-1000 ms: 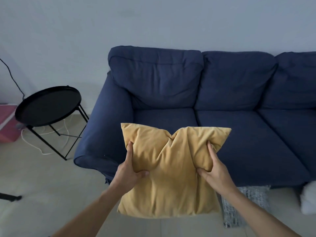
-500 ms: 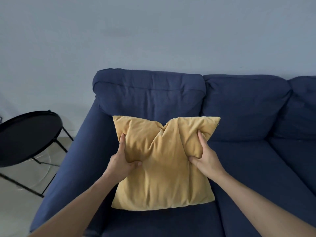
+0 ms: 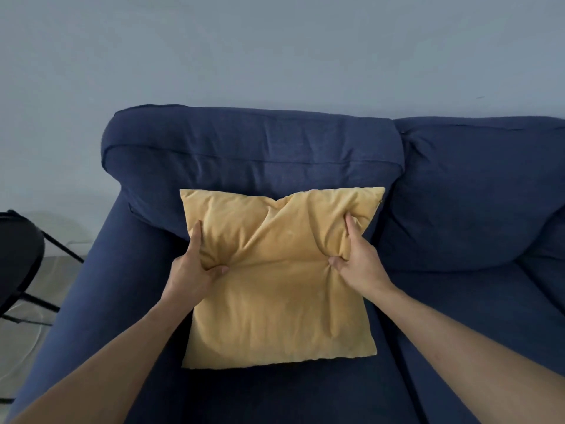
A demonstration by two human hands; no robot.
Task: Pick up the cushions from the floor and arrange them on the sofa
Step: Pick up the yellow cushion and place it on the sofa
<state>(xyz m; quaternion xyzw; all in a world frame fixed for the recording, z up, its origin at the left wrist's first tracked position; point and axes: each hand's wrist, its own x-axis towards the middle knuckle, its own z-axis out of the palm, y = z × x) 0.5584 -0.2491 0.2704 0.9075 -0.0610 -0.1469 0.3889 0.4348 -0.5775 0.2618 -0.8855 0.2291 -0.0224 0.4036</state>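
Note:
A square yellow cushion stands on the left seat of the dark blue sofa, its top edge against the backrest. My left hand pinches the cushion's left side, thumb pressed into the front. At the right side, my right hand grips a fold of the fabric near the upper corner. The cushion's bottom edge rests on the seat. No other cushion is in view.
The sofa's left armrest runs down the left of the cushion. A black round side table on thin legs stands on the pale floor at the far left edge. A second backrest cushion continues to the right.
Both hands carried the yellow cushion from above the floor in front of the sofa onto the left seat and against the backrest. The view has moved in close over the sofa.

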